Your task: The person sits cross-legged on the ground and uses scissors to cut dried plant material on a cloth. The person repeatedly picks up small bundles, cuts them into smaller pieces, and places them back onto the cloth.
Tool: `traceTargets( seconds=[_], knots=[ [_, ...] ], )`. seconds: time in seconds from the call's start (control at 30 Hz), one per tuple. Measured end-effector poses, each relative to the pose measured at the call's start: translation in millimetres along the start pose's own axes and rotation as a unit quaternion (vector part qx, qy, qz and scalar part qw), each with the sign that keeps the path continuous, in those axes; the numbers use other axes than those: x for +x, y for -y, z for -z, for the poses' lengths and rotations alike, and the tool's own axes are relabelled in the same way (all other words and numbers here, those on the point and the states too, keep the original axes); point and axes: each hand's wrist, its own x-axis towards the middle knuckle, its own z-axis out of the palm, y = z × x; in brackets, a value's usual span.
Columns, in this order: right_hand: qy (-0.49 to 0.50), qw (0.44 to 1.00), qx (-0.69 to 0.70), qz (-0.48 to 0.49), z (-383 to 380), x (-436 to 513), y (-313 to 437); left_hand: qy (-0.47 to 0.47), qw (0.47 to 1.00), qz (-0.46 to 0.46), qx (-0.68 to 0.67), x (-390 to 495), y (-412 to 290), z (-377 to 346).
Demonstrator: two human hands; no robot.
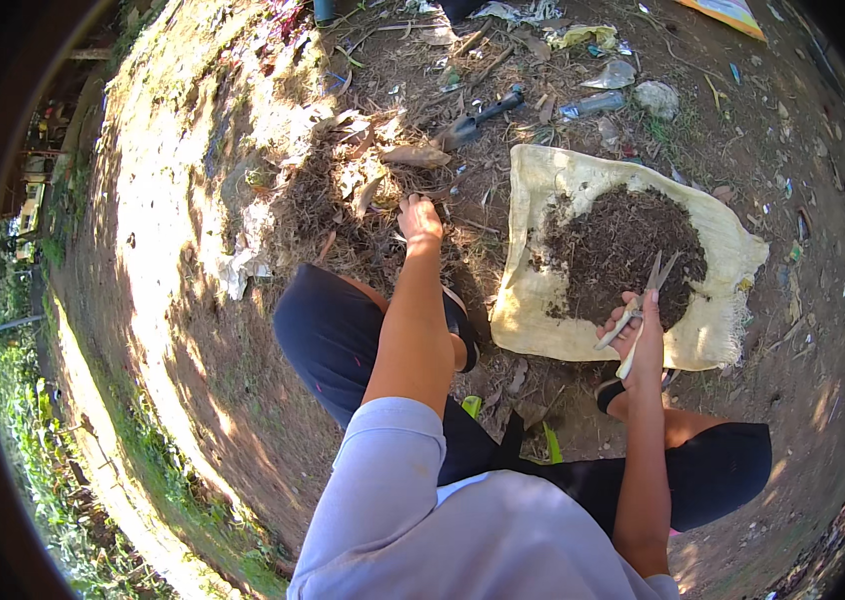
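My left hand [420, 217] reaches down into a heap of dry leaves and plant litter [351, 187]. Its fingertips are partly hidden there, so whether they grip anything is not clear. In my right hand [640, 337] is a pair of light-handled garden snips [657, 276], blades apart and pointing away from me. They are held over the near right part of a mound of dark, crumbly soil or compost [617, 240]. That mound lies on a flat, pale woven sack [535, 322] with a frayed right edge.
Beyond the litter lies a hand trowel [460, 133] with a dark handle. A clear plastic bottle [592, 105] and a pale stone [656, 100] are farther right. Scraps of plastic litter the ground. My bent knees flank the work area; a crumpled white scrap [242, 266] lies left.
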Motion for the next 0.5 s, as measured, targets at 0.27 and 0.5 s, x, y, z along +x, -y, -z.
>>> traceTargets(
  seconds=[0.27, 0.5],
  knots=[
    [0.009, 0.999, -0.034, -0.002, -8, -1, -5, -0.043, 0.986, 0.042, 0.153, 34, 30, 9],
    [0.001, 0.998, -0.063, -0.012, -7, -1, -11, 0.115, 0.989, 0.078, 0.055, 47, 44, 20]
  ],
)
